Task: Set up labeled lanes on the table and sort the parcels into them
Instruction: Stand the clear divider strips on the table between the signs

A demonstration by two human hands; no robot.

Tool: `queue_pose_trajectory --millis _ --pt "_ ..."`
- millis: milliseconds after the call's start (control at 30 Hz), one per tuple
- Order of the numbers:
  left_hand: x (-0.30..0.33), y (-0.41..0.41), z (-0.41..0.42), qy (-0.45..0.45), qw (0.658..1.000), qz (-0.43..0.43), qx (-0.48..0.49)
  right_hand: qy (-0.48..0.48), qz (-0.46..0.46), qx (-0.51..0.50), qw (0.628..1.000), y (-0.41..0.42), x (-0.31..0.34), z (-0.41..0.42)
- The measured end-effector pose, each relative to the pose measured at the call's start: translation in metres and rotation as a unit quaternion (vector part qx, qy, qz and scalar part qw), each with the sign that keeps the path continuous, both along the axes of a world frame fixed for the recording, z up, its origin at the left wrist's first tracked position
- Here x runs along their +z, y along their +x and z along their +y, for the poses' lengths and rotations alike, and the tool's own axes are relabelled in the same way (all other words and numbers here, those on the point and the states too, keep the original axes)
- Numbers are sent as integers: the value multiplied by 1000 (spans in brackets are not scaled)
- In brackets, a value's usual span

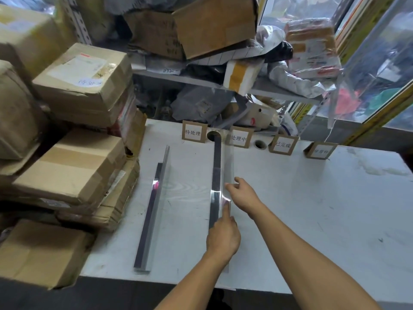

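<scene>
Two clear L-shaped dividers lie lengthwise on the white table (312, 209): one at the left (153, 206), one in the middle (220, 166). My left hand (223, 238) presses its index finger on the middle divider's near half. Fingers of my right hand (242, 193) touch that divider's upright wall from the right. Several cardboard label cards stand along the far edge: the first (193, 132), the second (239, 138), the third (282, 144) and the fourth (320, 150). Cardboard parcels (73, 166) are stacked at the left.
A metal shelf (279, 92) behind the table holds bags, boxes and soft parcels. Two cable holes (259, 144) pierce the table near the cards. A window with plastic sheeting (380, 63) is at the right.
</scene>
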State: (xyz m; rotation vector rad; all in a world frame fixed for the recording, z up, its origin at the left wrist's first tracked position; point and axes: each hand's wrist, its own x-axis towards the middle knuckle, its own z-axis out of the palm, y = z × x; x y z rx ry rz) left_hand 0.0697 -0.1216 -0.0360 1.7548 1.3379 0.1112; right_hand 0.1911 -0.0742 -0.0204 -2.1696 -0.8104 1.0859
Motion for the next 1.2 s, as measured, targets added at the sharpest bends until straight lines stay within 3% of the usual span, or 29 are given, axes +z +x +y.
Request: queue_pose_trajectory --millis 833,1033,1200 --pt "-12 9 14 -25 999 -41 -18 -32 -37 6 999 6 -11 -5" --pt "-7 4 28 2 998 -56 11 64 -117 -37 990 2 6 -1" --pt "10 -9 55 26 996 -80 42 133 -156 -4 979 -20 32 19"
